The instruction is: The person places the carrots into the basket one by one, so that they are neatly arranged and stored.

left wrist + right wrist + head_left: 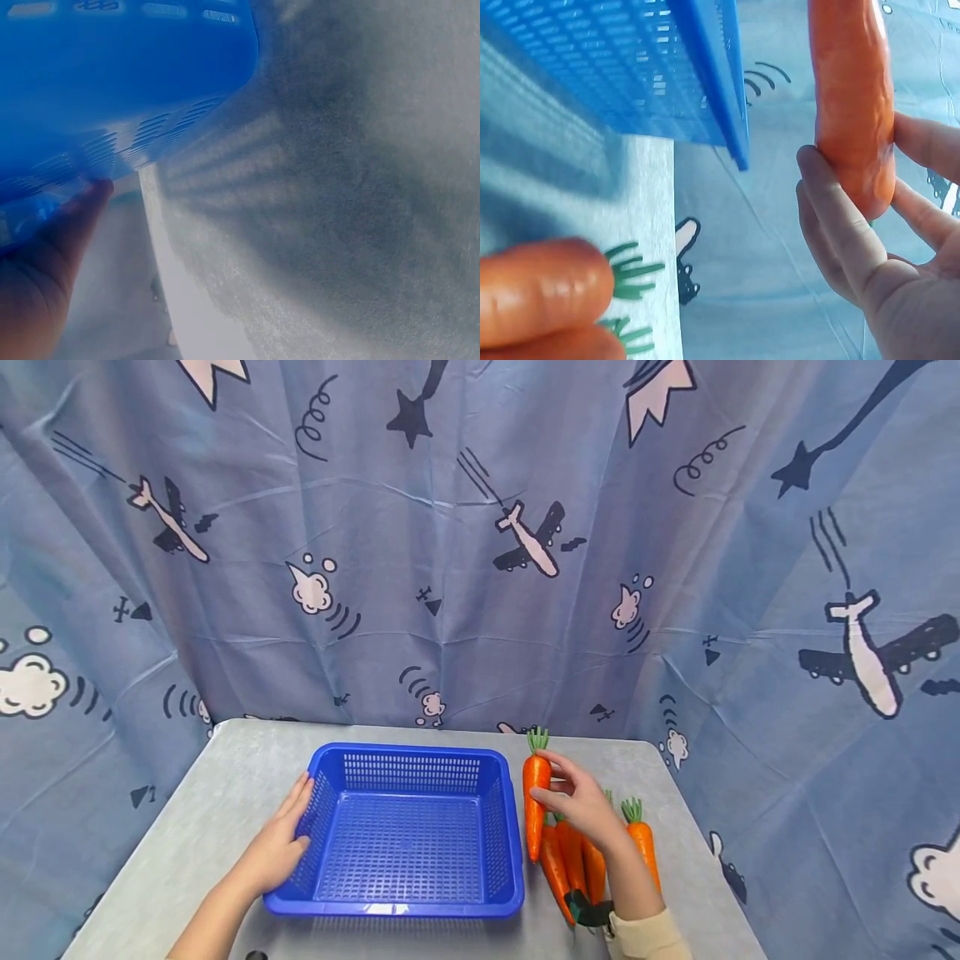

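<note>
Blue airplane-print curtain (442, 535) behind a pale gray table (183, 827). In right hand (585, 802): one glossy orange carrot (534, 822), leaves up, pinched between thumb and fingers, just right of the blue perforated basket (397, 911). At left hand (272, 852): fingers straight, touching basket's left side. Possible slip from the pinch, due to smooth skin and fingertip-only contact. Possible snag on basket's right wall, standing in the way, if carried too low. Beside right forearm: bunched loose carrots (553, 864), likely to roll if brushed by the black wrist device (597, 913) or cream sleeve (651, 937).
</note>
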Motion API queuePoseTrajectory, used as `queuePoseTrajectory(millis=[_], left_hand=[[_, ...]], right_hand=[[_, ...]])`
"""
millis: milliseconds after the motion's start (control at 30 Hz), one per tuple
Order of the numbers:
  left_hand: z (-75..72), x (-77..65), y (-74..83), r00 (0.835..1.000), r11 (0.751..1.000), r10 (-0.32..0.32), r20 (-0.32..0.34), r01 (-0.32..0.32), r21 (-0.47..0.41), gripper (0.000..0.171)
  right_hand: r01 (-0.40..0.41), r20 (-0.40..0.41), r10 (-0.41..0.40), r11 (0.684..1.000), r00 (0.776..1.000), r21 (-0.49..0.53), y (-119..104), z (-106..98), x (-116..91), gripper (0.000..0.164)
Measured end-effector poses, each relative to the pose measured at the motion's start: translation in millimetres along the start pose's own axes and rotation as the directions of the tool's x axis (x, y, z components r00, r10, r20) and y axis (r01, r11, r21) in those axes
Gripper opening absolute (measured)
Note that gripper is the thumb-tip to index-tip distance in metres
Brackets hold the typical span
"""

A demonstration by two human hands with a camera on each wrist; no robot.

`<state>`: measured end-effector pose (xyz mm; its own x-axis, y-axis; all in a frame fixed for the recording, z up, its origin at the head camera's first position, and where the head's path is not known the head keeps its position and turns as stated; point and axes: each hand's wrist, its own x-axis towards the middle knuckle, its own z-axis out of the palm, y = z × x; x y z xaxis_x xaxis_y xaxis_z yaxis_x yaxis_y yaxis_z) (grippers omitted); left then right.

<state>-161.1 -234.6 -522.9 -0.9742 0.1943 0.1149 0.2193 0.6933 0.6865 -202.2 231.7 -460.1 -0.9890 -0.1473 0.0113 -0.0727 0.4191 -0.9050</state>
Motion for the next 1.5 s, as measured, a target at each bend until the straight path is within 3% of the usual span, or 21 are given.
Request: queuePoseTrajectory(millis=[300, 833, 1233, 1500], left_hand=[[1.8, 2.2, -1.6, 1.0, 1.0, 0.003, -0.006, -0.003, 0.011, 0.085], [2.0, 4.8, -0.4, 1.0, 1.0, -0.003, 0.002, 0.003, 0.014, 0.084], [3.1, 2.4, -0.2, 1.0, 1.0, 0.0, -0.004, 0.0, 0.009, 0.085], [0.9, 0.9, -1.3, 1.0, 1.0, 0.01, -0.009, -0.01, 0.003, 0.084]], right_hand=[[0.002, 0.057, -0.009, 0.993, 0.998, 0.117, -15, 17, 9, 0.066], [0.053, 0.163, -0.067, 0.995, 0.984, 0.086, -38, 56, 27, 0.059], [0.09, 0.24, -0.133, 0.979, 0.962, 0.181, -47, 83, 41, 0.058], [0.066, 0.256, -0.121, 0.975, 0.959, 0.212, -54, 100, 49, 0.053]])
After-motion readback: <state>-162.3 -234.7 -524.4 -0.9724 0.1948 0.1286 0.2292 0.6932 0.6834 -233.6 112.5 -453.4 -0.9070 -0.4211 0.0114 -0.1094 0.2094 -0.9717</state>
